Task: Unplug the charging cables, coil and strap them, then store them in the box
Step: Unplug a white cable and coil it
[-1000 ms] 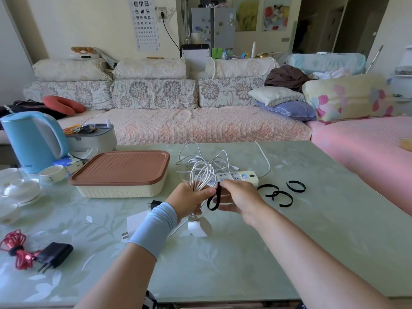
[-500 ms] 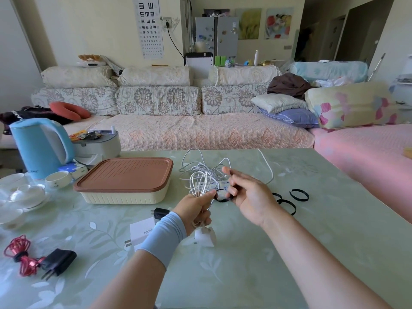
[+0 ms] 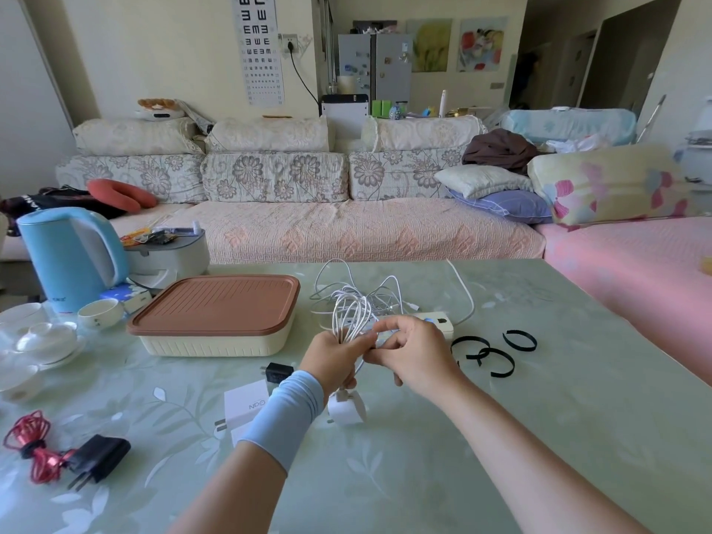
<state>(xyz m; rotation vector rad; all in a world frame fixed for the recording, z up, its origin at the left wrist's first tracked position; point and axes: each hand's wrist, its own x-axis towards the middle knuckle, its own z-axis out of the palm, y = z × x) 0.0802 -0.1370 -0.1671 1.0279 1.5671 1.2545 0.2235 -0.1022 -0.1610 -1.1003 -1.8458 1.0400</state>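
The left hand point(image 3: 333, 354), wearing a pale blue wrist sleeve point(image 3: 285, 414), is closed in a fist around a coiled bundle of white cable point(image 3: 352, 314), whose loops stand up above the knuckles. The right hand point(image 3: 414, 356) meets it from 3 o'clock, fingers curled and pinched at the bundle just beside the left thumb; whether a strap is between those fingers cannot be told. Below the left hand, at 6 o'clock, a white charger point(image 3: 346, 408) hangs at the end of the cable, close over the tabletop point(image 3: 539, 418). Behind the hands, at 12 o'clock, a loose tangle of more white cable point(image 3: 385, 291) lies around a white power strip point(image 3: 439, 319), partly hidden by the right hand. At 3 o'clock of the hands, three black straps point(image 3: 497, 352) lie curled on the tabletop, two overlapping and one just apart. At 7 o'clock of the left hand sit a small black plug point(image 3: 278, 373) and a white adapter point(image 3: 244, 408). At 10 o'clock stands the box point(image 3: 215, 343), cream with its brown lid point(image 3: 215, 304) on. Farther out at 9 o'clock are a blue kettle point(image 3: 69, 260) and white cups point(image 3: 100, 314). At 8 o'clock, near the tabletop's edge, a red cable point(image 3: 32, 447), already strapped, lies touching a black charger point(image 3: 98, 458).
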